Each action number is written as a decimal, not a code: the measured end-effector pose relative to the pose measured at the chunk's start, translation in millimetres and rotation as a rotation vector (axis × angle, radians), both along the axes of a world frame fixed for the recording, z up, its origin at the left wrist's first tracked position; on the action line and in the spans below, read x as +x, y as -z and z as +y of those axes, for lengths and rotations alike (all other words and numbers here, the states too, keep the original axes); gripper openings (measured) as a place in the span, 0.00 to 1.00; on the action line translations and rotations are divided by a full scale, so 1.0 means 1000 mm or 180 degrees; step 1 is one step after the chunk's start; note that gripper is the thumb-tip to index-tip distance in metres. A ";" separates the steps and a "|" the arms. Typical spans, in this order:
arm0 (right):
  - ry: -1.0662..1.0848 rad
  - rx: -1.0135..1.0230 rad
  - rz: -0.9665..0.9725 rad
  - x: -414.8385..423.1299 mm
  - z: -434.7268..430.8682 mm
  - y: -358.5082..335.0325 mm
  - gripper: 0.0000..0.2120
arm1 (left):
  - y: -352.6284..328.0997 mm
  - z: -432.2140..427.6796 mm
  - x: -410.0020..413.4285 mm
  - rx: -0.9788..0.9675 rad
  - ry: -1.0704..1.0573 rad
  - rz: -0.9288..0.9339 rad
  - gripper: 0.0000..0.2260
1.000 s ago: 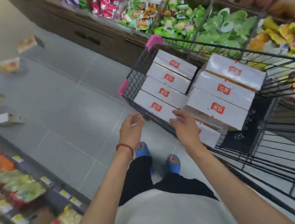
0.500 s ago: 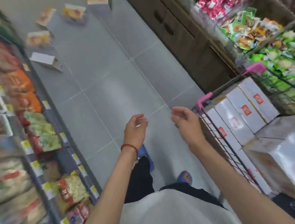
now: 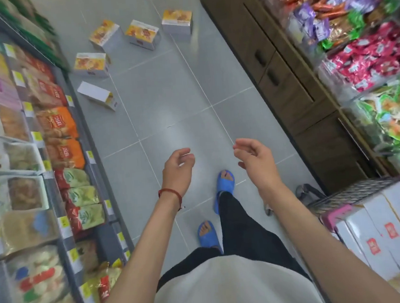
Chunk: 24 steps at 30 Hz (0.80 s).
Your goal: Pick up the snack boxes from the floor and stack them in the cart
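A narrow shop aisle: grey tiled floor [image 3: 167,111], a packed shelf [image 3: 51,163] on the left. Five snack boxes [image 3: 142,35] lie scattered far up the aisle, well apart from both hands. The left hand [image 3: 177,169] and right hand [image 3: 254,159] hang empty, fingers loosely curled. The cart [image 3: 355,193] sits lower right, part-filled. Likely risks: grabbing several boxes and dropping one, or overlooking the tipped white box [image 3: 97,94] beside the shelf.

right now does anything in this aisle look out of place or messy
Yes: five snack boxes lie scattered on the floor ahead, at mixed angles, mostly toward the left shelf. The nearest box shows a plain white side up, unlike the four with their orange printed faces up.
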State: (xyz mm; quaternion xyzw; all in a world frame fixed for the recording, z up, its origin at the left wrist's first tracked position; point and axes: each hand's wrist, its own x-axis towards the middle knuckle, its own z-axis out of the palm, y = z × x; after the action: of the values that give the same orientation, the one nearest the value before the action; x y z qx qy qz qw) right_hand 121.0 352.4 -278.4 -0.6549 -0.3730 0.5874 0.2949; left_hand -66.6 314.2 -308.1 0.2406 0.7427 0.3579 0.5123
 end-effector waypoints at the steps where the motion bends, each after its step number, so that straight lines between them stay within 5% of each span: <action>1: -0.0009 -0.0008 0.0015 -0.007 0.019 0.003 0.11 | 0.001 0.018 -0.006 -0.0009 0.0004 -0.0006 0.08; 24: -0.0689 -0.0114 -0.0166 -0.187 0.487 0.028 0.11 | 0.020 0.464 -0.168 -0.0130 -0.0487 -0.0179 0.11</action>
State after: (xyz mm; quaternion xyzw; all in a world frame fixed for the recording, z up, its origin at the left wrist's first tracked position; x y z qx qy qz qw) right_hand -66.0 839.5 -306.4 -0.6310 -0.4386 0.6051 0.2081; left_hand -234.6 777.9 -328.6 0.1625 0.7514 0.3874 0.5088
